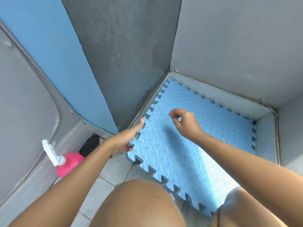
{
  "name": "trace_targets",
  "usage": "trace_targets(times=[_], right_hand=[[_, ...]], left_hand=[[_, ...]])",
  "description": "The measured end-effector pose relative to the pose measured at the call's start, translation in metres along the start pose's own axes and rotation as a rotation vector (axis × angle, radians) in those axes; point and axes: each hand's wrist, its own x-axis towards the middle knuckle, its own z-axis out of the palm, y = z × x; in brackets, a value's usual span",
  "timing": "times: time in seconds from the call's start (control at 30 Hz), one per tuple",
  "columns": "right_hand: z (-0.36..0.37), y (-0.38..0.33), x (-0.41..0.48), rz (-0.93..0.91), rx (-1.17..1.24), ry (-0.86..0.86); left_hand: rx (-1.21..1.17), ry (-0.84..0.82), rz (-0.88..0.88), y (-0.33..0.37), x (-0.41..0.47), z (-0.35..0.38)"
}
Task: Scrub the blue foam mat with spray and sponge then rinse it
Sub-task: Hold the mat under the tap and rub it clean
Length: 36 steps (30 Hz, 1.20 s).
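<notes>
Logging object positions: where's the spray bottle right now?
In the head view, the pink spray bottle stands on the floor at lower left, beside the grey wall, left of the left forearm, well clear of the blue foam mat.

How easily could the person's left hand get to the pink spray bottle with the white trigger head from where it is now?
Probably easily. The left hand rests at the blue foam mat's edge; the pink spray bottle stands upright on that side, nothing between them.
</notes>
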Motion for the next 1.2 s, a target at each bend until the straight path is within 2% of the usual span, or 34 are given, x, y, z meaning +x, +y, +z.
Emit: trace_targets(times=[0.1,0.2,0.27,0.4,0.63,0.7,0.77,0.83,0.9,1.2], right_hand=[[-0.032,-0.006,0.004,0.016,-0.004,0.061],[-0.066,-0.013,0.015,0.033,-0.023,0.138],[-0.088,-0.021,0.029,0.044,0.014,0.225],[-0.132,-0.054,0.066,0.016,0.131,0.381],[-0.214,-0.18,0.158,-0.237,0.4,0.647],[-0.232,-0.215,0.176,-0.339,0.403,0.624],[-0.242,-0.234,0.192,-0.397,0.228,0.476],[-0.243,-0.238,0.203,-0.351,-0.035,0.282],[-0.241,-0.232,0.207,-0.268,-0.162,0.169],[-0.226,-0.236,0.204,-0.271,-0.233,0.29]], left_hand=[[-0.139,-0.104,0.077,0.036,-0.003,0.001],[-0.108,-0.088,0.065,0.066,0.002,0.009],[0.035,-0.02,0.053,0.077,0.012,0.015],[0.115,0.144,0.207,0.096,0.021,0.015],[0.32,0.32,0.409,0.163,-0.053,-0.033],[0.354,0.346,0.435,0.172,-0.074,-0.043],[0.394,0.371,0.487,0.178,-0.093,-0.047],[0.432,0.395,0.536,0.185,-0.107,-0.047],[0.483,0.42,0.555,0.193,-0.115,-0.048],[0.58,0.516,0.542,0.202,-0.119,-0.048]])
